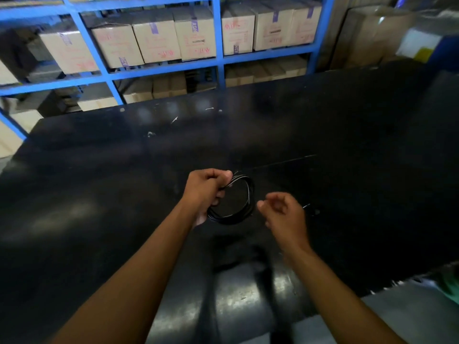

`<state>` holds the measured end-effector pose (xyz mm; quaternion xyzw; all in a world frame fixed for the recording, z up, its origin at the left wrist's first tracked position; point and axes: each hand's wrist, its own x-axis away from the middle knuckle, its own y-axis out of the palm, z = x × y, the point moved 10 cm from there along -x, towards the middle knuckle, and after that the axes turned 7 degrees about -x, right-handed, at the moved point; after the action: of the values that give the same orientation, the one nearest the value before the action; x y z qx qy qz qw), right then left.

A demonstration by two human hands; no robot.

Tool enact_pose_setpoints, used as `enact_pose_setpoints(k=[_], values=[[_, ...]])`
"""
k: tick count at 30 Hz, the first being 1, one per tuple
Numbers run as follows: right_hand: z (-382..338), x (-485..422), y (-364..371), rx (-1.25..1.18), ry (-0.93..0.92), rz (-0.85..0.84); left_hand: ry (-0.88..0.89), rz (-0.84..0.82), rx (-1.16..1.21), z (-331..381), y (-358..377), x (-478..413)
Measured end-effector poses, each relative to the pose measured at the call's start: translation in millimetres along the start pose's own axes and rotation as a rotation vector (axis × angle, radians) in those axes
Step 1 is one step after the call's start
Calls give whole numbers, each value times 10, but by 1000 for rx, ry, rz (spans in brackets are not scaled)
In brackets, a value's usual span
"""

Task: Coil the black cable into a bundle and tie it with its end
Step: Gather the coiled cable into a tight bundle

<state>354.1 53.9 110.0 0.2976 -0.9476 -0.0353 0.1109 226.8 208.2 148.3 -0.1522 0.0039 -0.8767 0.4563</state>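
The black cable (249, 194) is wound into a small coil of several loops, held just above the black table (99, 170). My left hand (207, 187) grips the coil at its upper left side, fingers closed around the loops. A thin loose strand (285, 161) runs from the top of the coil away to the right across the table. My right hand (283, 212) hovers just right of the coil, blurred, its fingers half curled and apart. I see no cable in it.
Blue metal shelving (216, 40) with cardboard boxes (154, 38) stands behind the table's far edge. More boxes (367, 38) are stacked at the back right. The table's near edge (372, 291) drops to a grey floor at the lower right. Small white specks (150, 134) dot the tabletop.
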Motion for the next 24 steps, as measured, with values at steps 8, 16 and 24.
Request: enact_pose_setpoints(k=[8, 16, 24], values=[[-692, -375, 57, 332, -408, -447, -116, -177, -15, 12, 560, -1], [-665, -504, 100, 323, -407, -529, -209, -106, 172, -142, 589, 30], [-649, -498, 19, 228, -419, -321, -6, -235, -6, -20, 511, -20]])
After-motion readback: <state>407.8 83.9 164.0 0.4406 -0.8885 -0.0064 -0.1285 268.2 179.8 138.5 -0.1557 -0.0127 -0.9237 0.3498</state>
